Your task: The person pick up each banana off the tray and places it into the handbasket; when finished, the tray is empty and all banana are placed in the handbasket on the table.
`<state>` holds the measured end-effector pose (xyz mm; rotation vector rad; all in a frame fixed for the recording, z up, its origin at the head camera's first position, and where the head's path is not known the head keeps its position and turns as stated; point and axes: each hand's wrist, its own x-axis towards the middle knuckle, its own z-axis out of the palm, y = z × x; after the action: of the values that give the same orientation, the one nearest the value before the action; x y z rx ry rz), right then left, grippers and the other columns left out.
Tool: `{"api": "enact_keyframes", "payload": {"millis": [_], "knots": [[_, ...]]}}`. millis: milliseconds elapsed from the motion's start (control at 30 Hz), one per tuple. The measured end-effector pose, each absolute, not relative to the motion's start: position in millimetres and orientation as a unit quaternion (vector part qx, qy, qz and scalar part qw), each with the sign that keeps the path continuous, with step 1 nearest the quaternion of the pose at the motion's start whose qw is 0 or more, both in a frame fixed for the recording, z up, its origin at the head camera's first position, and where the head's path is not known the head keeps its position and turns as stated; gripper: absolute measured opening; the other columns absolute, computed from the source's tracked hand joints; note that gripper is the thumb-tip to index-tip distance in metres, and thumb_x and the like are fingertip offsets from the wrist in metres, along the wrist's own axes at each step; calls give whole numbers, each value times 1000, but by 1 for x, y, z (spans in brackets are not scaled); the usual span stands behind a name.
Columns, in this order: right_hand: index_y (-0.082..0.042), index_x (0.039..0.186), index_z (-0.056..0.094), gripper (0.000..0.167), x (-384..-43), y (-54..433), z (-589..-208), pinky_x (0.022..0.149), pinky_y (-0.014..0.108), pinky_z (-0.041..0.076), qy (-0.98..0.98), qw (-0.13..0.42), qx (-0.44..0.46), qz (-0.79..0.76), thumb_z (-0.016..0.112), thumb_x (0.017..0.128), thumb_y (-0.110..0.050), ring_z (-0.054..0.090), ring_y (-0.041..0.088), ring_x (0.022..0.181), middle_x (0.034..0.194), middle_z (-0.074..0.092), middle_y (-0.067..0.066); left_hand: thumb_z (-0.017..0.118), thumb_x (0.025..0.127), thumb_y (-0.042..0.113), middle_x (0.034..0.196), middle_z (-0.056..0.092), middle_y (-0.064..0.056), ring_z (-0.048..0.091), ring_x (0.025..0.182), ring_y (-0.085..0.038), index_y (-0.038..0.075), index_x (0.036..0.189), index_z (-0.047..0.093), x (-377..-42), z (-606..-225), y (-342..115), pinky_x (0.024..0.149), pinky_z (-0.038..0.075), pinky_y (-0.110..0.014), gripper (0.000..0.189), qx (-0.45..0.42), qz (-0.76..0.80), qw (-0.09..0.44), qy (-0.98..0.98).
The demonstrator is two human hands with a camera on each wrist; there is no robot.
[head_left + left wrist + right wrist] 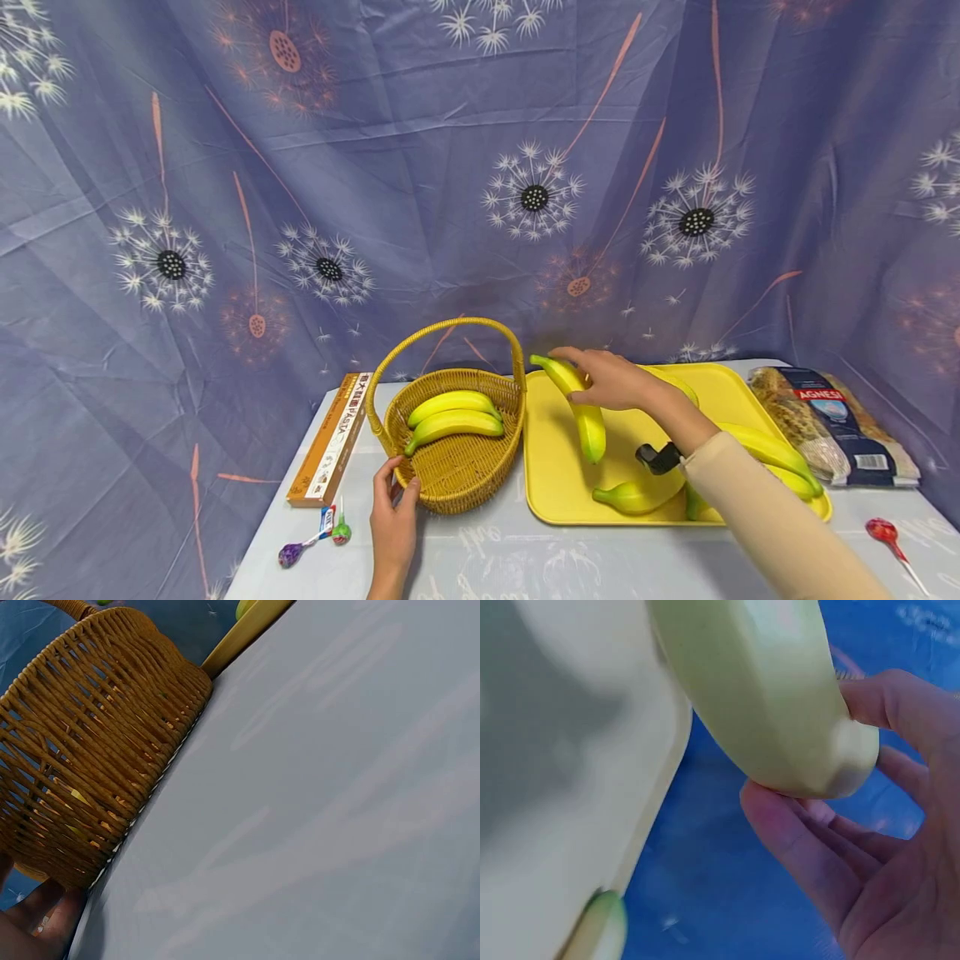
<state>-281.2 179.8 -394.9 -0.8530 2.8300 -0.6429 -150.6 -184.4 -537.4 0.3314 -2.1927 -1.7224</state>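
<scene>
My right hand point(609, 379) pinches a yellow banana point(581, 408) between thumb and fingers, held above the left part of the yellow tray point(547, 500). In the right wrist view, thumb and fingertips press opposite sides of this banana point(765, 697). My left hand point(393, 521) grips the near left edge of a wicker basket point(465, 500) with a tall handle; its fingers point(41, 904) show at the basket's lower corner in the left wrist view. Two bananas point(456, 415) lie side by side in the basket. Several more bananas point(772, 450) lie on the tray, partly hidden by my right forearm.
A pasta box point(330, 442) lies left of the basket, with purple point(291, 555) and green lollipops point(341, 532) in front of it. Right of the tray are a pasta bag point(836, 425) and a red lollipop point(883, 531). A patterned curtain point(450, 208) hangs behind the table.
</scene>
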Motion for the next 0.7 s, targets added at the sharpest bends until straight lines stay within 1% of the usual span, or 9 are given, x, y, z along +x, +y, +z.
{"api": "enact_keyframes", "payload": {"millis": [67, 133, 200, 267, 367, 467, 533, 600, 700], "knots": [[-31, 148, 34, 71, -276, 173, -391, 62, 33, 43, 933, 52, -297, -195, 69, 87, -30, 50, 13, 72, 94, 55, -1, 59, 96, 22, 148, 36, -7, 38, 132, -34, 18, 137, 44, -150, -537, -184, 107, 34, -51, 43, 117, -606, 164, -769], [-36, 148, 34, 70, -271, 167, -387, 58, 32, 40, 933, 41, -310, -181, 68, 87, -31, 46, 13, 66, 87, 51, -2, 59, 96, 22, 147, 37, -7, 38, 132, -34, 18, 137, 44, -150, -536, -183, 106, 35, -51, 43, 116, -608, 163, -769], [-36, 148, 34, 70, -266, 160, -382, 56, 31, 39, 928, 37, -322, -183, 68, 87, -30, 45, 13, 65, 86, 50, -2, 59, 96, 22, 147, 37, -6, 38, 132, -33, 17, 137, 44, -151, -537, -183, 107, 35, -50, 44, 116, -606, 163, -770], [-36, 148, 34, 69, -262, 153, -376, 57, 31, 40, 924, 37, -332, -188, 67, 87, -30, 45, 13, 66, 87, 51, -2, 59, 96, 22, 147, 37, -7, 37, 133, -33, 16, 137, 44, -151, -537, -183, 107, 34, -50, 44, 116, -606, 163, -770], [-36, 148, 33, 69, -259, 139, -368, 58, 32, 42, 922, 43, -336, -190, 66, 88, -30, 47, 12, 66, 95, 52, -3, 59, 96, 22, 147, 37, -7, 37, 133, -33, 15, 138, 43, -152, -537, -183, 107, 34, -50, 45, 116, -606, 162, -770], [-37, 148, 32, 69, -259, 120, -367, 69, 38, 46, 928, 40, -326, -174, 65, 88, -35, 51, 12, 70, 110, 53, -2, 59, 96, 22, 147, 37, -7, 38, 132, -33, 15, 138, 43, -152, -538, -184, 107, 34, -50, 45, 117, -608, 162, -769], [-37, 148, 32, 69, -260, 105, -369, 79, 43, 47, 934, 36, -316, -165, 64, 88, -38, 56, 13, 80, 121, 53, 1, 59, 96, 22, 147, 37, -7, 38, 132, -33, 15, 138, 43, -153, -538, -184, 107, 34, -49, 45, 116, -607, 161, -770], [-34, 148, 32, 68, -263, 90, -372, 87, 48, 45, 936, 39, -309, -161, 64, 88, -40, 57, 16, 90, 130, 50, 4, 59, 96, 22, 147, 37, -7, 37, 133, -33, 15, 138, 43, -153, -539, -185, 108, 34, -49, 45, 116, -607, 160, -770], [-30, 149, 33, 67, -271, 69, -376, 93, 53, 43, 938, 49, -307, -156, 62, 89, -41, 57, 22, 102, 133, 49, 9, 59, 96, 22, 149, 35, -8, 36, 134, -33, 17, 137, 44, -152, -539, -186, 108, 33, -50, 44, 123, -605, 162, -770]]}}
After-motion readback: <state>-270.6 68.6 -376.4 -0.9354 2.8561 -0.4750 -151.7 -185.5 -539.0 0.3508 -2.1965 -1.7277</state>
